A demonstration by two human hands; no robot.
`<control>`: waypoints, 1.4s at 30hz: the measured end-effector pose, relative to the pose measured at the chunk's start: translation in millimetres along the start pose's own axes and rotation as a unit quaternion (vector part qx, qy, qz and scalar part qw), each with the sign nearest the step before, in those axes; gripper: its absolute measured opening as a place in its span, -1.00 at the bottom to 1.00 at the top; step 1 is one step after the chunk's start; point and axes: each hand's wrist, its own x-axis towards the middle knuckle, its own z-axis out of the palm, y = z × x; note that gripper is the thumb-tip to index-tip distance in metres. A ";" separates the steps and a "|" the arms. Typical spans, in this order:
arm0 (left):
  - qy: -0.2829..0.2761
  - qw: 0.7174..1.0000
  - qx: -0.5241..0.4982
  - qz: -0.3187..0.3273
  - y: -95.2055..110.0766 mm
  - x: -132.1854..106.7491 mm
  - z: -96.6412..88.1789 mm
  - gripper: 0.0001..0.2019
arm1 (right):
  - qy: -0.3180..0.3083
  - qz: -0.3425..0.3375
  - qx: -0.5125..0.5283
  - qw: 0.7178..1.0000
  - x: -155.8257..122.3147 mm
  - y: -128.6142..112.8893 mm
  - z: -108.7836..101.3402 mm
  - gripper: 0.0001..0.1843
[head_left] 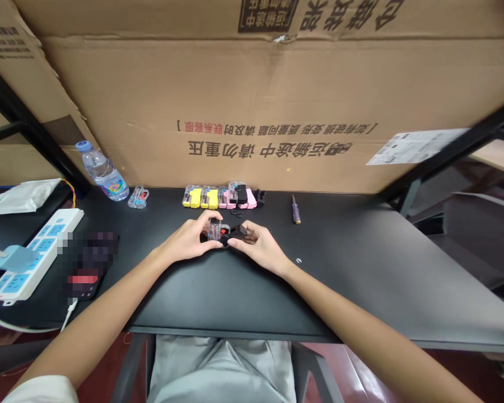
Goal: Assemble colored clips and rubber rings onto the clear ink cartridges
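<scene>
My left hand is closed, fingers and thumb pinching a small clear plastic case with a red spot and dark parts inside. A black plastic piece sits between the fingers and thumb of my right hand. The two parts meet above the black table; whether they are joined I cannot tell. Just beyond my hands stands a row of similar clear cases with yellow covers and pink covers, one with a black cover. Small black rings lie in front of the row.
A screwdriver and a small silvery bit lie to the right. Leftward are another clear case, a water bottle, a phone and a white power strip. Cardboard walls off the table's back.
</scene>
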 end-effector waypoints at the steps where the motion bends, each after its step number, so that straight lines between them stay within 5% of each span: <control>1: -0.004 1.000 0.003 0.001 0.6 -0.2 -0.6 -0.42 | -0.002 -0.001 -0.002 1.000 0.3 -0.6 -0.3 -0.48; 9: -0.031 0.999 0.002 0.020 0.3 0.5 -4.3 -0.31 | -0.007 -0.015 0.019 1.000 2.4 -6.0 -0.7 -0.51; 15: 0.042 0.993 -0.013 0.113 -2.4 4.3 -3.5 -0.54 | 0.043 -0.020 0.056 0.997 4.8 -6.4 -3.4 -0.39; 19: 0.029 0.988 0.011 0.154 -3.4 4.2 -0.7 -0.59 | 0.000 0.006 0.068 0.998 3.3 -8.9 -3.2 -0.38; 24: 0.061 0.989 0.055 0.124 0.1 4.3 -0.1 -0.64 | -0.033 0.044 0.114 0.992 3.0 -9.6 -1.1 -0.40; 28: 0.103 0.993 -0.025 0.058 7.5 5.6 2.2 -0.75 | -0.036 0.039 0.159 0.986 1.9 -10.8 0.6 -0.40; 34: 0.087 0.989 -0.120 -0.026 11.1 7.9 4.1 -0.62 | 0.020 0.012 0.037 0.999 -2.8 -17.0 0.4 -0.45; 39: 0.135 0.980 -0.138 -0.046 7.4 8.4 -5.0 -0.59 | 0.109 0.005 0.068 0.992 3.4 -13.9 -7.3 -0.42; 42: 0.105 0.985 -0.129 -0.039 6.0 8.7 -3.4 -0.57 | 0.094 0.006 0.045 0.995 5.8 -13.8 -7.6 -0.38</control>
